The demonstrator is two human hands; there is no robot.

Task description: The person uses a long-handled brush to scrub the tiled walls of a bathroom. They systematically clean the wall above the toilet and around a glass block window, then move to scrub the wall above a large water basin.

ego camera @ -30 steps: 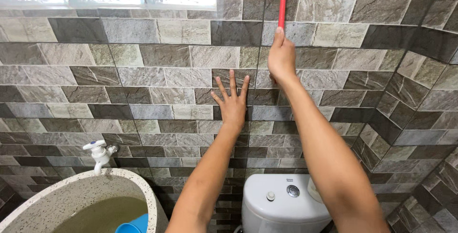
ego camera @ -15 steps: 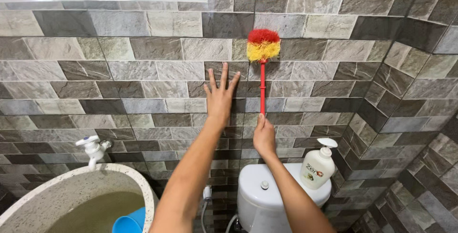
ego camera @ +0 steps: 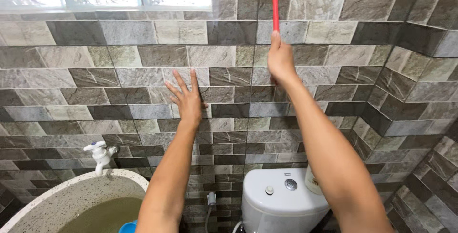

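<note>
The red stick is gripped high against the tiled wall by the right hand, fingers wrapped tight around its lower end; its top is cut off by the frame's edge. The left hand is laid flat on the tiles, fingers spread, seemingly as a brace. Below, a white toilet tank is seen, with a pale bottle half hidden behind the right arm, label unreadable.
</note>
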